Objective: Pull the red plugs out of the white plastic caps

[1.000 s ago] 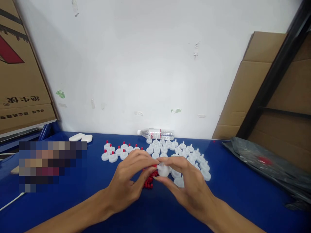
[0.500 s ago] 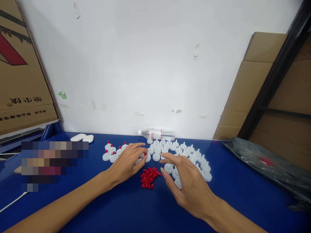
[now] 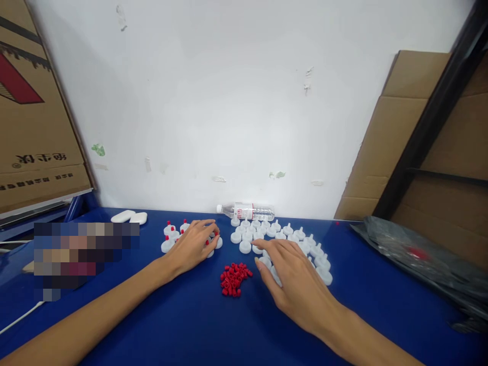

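My left hand (image 3: 193, 243) curls around white nozzle caps with red tips, left of centre; a white nozzle cap (image 3: 218, 243) shows by its fingertips. The fingers partly hide this group. More red-tipped nozzle caps (image 3: 166, 246) stand upright to its left. My right hand (image 3: 295, 272) hovers, thumb and index finger apart, over uncapped white nozzle caps (image 3: 245, 247) and covers some of them. No object shows between its fingers. Between the hands lies a pile of small red tip caps (image 3: 233, 280).
A clear plastic bottle (image 3: 247, 210) lies against the wall behind the nozzle caps. On the blue table (image 3: 198, 325) are a white case (image 3: 138, 218) at left and a grey plastic bag (image 3: 415, 254) at right. Cardboard boxes (image 3: 34, 122) stand at the left side.
My left hand has moved left, and the red-tipped nozzle caps by its fingers have shifted left with it. My right hand has barely moved.
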Motion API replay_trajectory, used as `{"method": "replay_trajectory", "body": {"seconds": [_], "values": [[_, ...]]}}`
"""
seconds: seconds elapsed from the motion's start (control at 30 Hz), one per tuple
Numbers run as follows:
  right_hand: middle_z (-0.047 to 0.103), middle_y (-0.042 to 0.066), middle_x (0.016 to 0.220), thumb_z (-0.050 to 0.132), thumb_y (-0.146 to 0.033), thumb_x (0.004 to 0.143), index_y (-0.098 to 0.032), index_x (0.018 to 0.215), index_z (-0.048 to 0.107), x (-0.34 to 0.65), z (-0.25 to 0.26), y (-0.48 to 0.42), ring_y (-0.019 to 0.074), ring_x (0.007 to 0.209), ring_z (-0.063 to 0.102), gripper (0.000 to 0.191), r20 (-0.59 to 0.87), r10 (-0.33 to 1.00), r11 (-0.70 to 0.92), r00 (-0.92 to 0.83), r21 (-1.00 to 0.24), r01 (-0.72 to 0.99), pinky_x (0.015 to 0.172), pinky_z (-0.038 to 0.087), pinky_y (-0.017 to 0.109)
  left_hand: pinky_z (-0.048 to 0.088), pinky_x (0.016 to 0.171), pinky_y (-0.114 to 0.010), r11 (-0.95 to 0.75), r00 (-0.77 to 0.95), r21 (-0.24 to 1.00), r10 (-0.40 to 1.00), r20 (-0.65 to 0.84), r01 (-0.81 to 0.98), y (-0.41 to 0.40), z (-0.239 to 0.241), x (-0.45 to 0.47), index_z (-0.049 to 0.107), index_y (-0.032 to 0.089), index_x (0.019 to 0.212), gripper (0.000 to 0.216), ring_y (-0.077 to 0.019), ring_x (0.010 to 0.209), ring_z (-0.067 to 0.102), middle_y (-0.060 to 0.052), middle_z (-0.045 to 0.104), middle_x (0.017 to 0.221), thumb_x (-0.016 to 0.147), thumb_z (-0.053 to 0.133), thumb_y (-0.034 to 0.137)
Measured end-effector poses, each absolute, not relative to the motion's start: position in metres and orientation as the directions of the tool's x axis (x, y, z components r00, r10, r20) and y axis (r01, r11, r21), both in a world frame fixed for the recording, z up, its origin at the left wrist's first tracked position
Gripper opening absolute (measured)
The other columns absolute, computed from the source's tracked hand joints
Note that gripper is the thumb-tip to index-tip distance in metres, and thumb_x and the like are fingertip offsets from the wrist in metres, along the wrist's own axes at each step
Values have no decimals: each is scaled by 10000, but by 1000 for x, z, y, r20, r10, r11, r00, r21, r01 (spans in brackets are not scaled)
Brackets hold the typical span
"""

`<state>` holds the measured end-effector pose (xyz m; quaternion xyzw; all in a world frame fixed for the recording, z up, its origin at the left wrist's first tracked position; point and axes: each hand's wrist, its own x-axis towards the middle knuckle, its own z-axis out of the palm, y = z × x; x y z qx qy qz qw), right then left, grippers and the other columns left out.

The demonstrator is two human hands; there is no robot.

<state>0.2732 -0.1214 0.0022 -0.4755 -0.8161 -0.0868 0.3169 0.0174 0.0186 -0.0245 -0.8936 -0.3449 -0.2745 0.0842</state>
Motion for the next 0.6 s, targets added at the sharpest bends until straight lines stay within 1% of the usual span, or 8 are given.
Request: {"method": "replay_trajectory", "body": {"seconds": [0.1,0.17,0.23,0.33,0.4,0.5,0.6], "values": [[686,102,1158,467,-185,996,-196,1202,617,277,-3,-115,294,1138,605,255,568,741,478,-358,-72,875,1003,464,544,518,929,-468,-750,615,45,573,542,660,19,-24,16,644,203,1090,221,-319,1209,591,-101,686,1205,1026,453,294],[706,101,1085,467,-185,991,-193,1111,663,279,-8,-112,312,1118,612,231,538,762,446,-360,-33,895,1017,440,578,497,974,-480,-766,631,44,560,536,642,16,-23,17,645,206,1102,231,-319,1268,557,-88,706,1162,1034,436,277],[718,89,999,462,-175,987,-201,1043,685,280,-11,-111,313,1097,622,231,511,775,442,-373,-16,897,1034,418,593,464,1020,-502,-782,647,41,542,536,622,13,-20,19,644,204,1118,238,-324,1319,511,-84,710,1157,1037,431,269],[723,72,945,472,-152,977,-216,1011,694,280,-11,-111,296,1086,629,234,498,770,469,-399,-16,883,1057,398,591,422,1050,-532,-808,672,33,511,535,588,6,-13,22,645,194,1125,227,-333,1335,470,-94,690,1200,1027,447,245],[725,64,930,490,-146,971,-220,1008,698,279,-11,-113,286,1082,634,224,498,768,474,-403,-20,880,1069,388,589,420,1036,-520,-834,707,26,483,517,551,0,-8,24,659,199,1084,208,-320,1288,489,-84,694,1163,1017,464,216],[724,62,936,517,-143,962,-220,1027,699,277,-10,-114,291,1103,628,208,480,781,462,-400,-13,887,1072,385,591,441,988,-457,-875,768,25,439,466,484,-12,0,27,677,212,993,167,-276,1169,537,-55,705,1024,1008,511,198],[719,74,966,536,-144,954,-212,1053,690,278,-11,-113,304,1124,614,195,450,800,443,-397,4,897,1074,383,599,460,924,-398,-898,813,95,431,393,430,-25,6,28,679,209,939,124,-233,1034,561,-41,684,942,998,570,206]]}}
